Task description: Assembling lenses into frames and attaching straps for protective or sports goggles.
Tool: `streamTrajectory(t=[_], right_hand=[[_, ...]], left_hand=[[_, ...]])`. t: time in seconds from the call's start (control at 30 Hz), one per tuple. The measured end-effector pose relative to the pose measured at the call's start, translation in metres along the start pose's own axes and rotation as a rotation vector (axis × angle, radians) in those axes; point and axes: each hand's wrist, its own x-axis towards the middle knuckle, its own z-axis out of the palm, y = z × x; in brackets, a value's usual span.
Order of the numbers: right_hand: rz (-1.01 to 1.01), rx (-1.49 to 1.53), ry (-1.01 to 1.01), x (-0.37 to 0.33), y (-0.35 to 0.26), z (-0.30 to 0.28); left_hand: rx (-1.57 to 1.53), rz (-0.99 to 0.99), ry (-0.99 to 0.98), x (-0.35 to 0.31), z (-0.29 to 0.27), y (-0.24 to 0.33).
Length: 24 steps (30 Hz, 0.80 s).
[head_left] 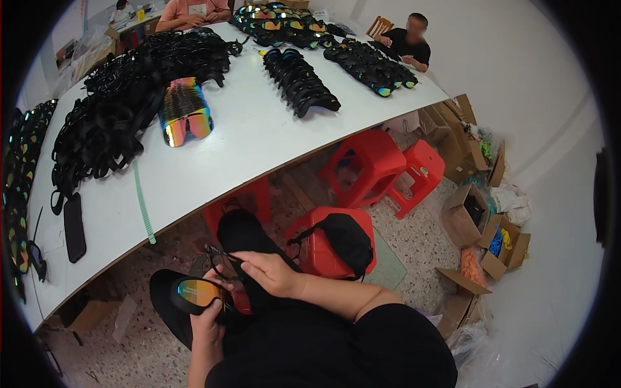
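Note:
Over my lap, my left hand (pixel 208 318) grips mirrored sunglasses (pixel 199 293) with a shiny orange lens, its thumb against the lens's lower edge. My right hand (pixel 272 271) is closed, thumb and fingers pinching a thin black part of the sunglasses that looks like a temple arm. Part of the frame is hidden behind my fingers. On the white table (pixel 239 136) ahead, a stack of pink-orange mirrored lenses (pixel 187 123) lies beside a big heap of black frames (pixel 107 123). A row of black frames (pixel 299 84) stands to the right of them.
Mirrored glasses (pixel 278 22) and more glasses (pixel 369 64) cover the far table. A black phone (pixel 74 226) and green strip (pixel 143 200) lie at left. A black bag (pixel 346 242) sits on a red stool (pixel 317 258). Cardboard boxes (pixel 466 207) line the right wall. Two co-workers sit across.

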Motion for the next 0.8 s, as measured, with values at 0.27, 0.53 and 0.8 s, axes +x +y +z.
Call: streamTrajectory(t=[0.27, 0.53, 0.8], right_hand=[[0.135, -0.005, 0.148, -0.030, 0.022, -0.017], [0.064, -0.201, 0.232, -0.039, 0.035, -0.021], [0.241, 0.202, 0.368, -0.036, 0.018, -0.022]], left_hand=[[-0.036, -0.207, 0.056, 0.011, 0.020, -0.015], [-0.227, -0.221, 0.072, 0.014, 0.026, -0.021], [0.121, -0.212, 0.095, 0.031, 0.047, -0.042]])
